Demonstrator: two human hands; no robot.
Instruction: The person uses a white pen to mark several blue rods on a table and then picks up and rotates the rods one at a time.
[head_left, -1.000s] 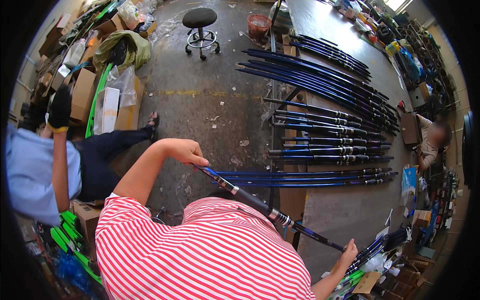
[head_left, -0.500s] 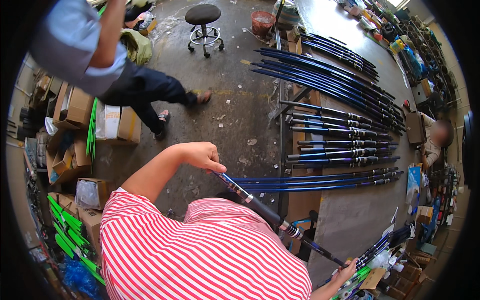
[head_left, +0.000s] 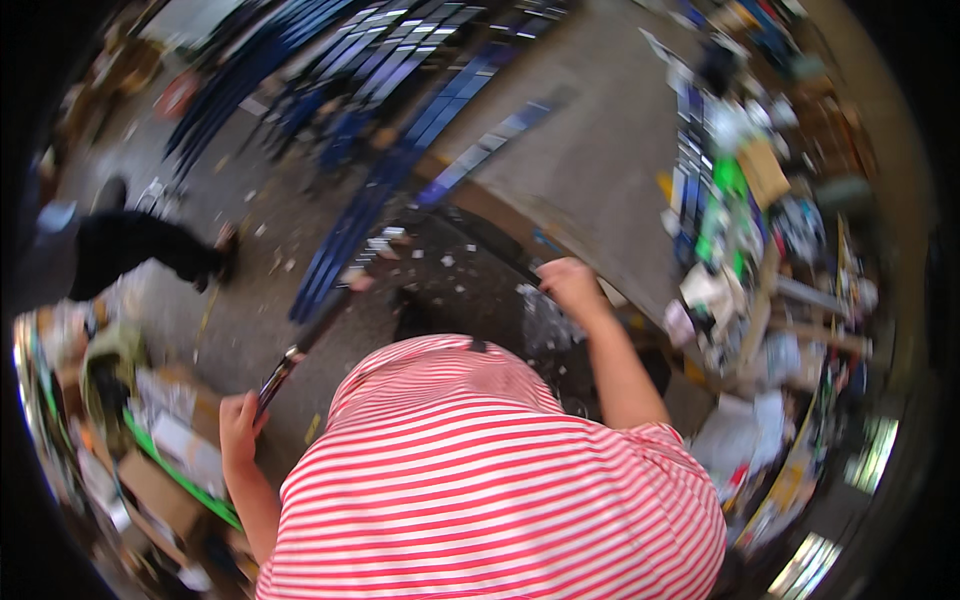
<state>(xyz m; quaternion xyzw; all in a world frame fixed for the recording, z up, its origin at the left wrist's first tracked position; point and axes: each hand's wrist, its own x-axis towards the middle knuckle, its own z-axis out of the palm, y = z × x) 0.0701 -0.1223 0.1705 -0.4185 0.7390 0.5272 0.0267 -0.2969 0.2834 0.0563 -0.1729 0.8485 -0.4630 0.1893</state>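
The picture is blurred. My left hand (head_left: 240, 425) is at the lower left, closed on the end of a dark fishing rod (head_left: 305, 345) with a shiny ring, which slants up and to the right. My right hand (head_left: 568, 285) reaches forward to the edge of the grey table (head_left: 590, 170). Its fingers are curled on a dark rod piece (head_left: 495, 245) lying there. I cannot tell whether the two dark pieces are one rod. My red-and-white striped shirt (head_left: 490, 480) fills the lower middle.
Several blue rods (head_left: 400, 150) lie in rows across racks and the table ahead. Another person's dark-trousered leg (head_left: 140, 250) stands at the left. Cardboard boxes and green strips (head_left: 160, 470) crowd the lower left. Packets and clutter (head_left: 740, 230) pile up at the right.
The view has swung sharply, so the rows of rods now lie ahead and to the left. My left hand has dropped to the lower left with the rod. My right hand has come up to the table edge.
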